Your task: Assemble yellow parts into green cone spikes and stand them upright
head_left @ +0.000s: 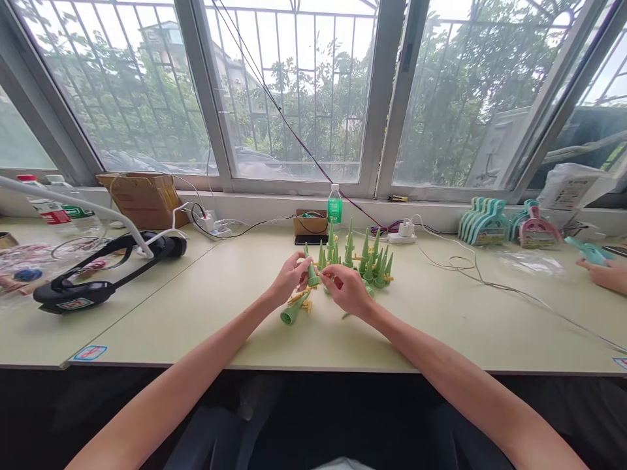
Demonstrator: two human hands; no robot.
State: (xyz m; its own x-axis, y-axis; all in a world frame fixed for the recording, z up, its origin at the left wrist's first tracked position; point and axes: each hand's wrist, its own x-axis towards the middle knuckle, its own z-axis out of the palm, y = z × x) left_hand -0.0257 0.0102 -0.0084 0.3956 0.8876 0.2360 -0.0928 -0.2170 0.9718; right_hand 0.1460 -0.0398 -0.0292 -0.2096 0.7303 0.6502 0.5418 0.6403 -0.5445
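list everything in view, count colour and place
held cone: one, green, centre
lying cone: one, green, centre front
standing cones: many, green, centre
yellow parts: several, yellow, by lying cone
drink bottle: one, green, back centre
boxes: two, brown, back left and centre
slab: one, black, back centre
clear bottles: two, clear, back left
headset: one, black, left
clutter: uncounted, mixed colours, far left
power strips: two, white, back
cables: several, white and dark, back
hangers: several, blue and pink, back right
wrap: uncounted, clear, right
windows: several, grey-framed, behind
tabletop: two sections, pale green, across
blue piece: one, blue, right edge
other person's hand: one, right edge
left hand: one, on held cone
right hand: one, beside held cone
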